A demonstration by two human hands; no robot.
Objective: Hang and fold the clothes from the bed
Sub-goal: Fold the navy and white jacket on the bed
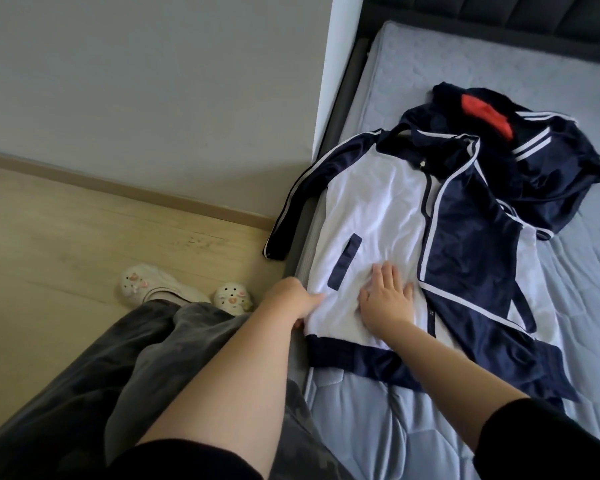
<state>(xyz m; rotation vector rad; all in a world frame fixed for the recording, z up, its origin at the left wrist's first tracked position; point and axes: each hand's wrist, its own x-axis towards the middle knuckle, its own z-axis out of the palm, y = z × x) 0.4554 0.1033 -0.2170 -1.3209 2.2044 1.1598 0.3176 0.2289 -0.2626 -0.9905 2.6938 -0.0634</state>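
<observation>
Right, starting at the left, a pair of cream clogs stands on the wooden floor, well clear of the action. Next comes the left hand at the bed's edge, thumb on top of the white cloth and clamped on the near side seam of the track jacket. Most of its fingers are tucked under the fabric, so the grip itself is only half seen. Just above it the jacket's navy sleeve spills over the bed's side and dangles toward the floor.

The jacket lies on the mattress with its hem close to the person and its collar further up the bed, so its long axis runs away from the body. That looks like the hinge of the next move: the loose sleeve and the side seam both lie on the left hand's side, so that hand is nearer to carry them across to the right.

The right hand rests flat on the white front panel, fingers spread and holding nothing, pinning the cloth. Further right the other front panel is turned over in navy, and the sleeve on that side can't be made out. Beyond it lies a crumpled navy garment with red lining, type unclear
</observation>
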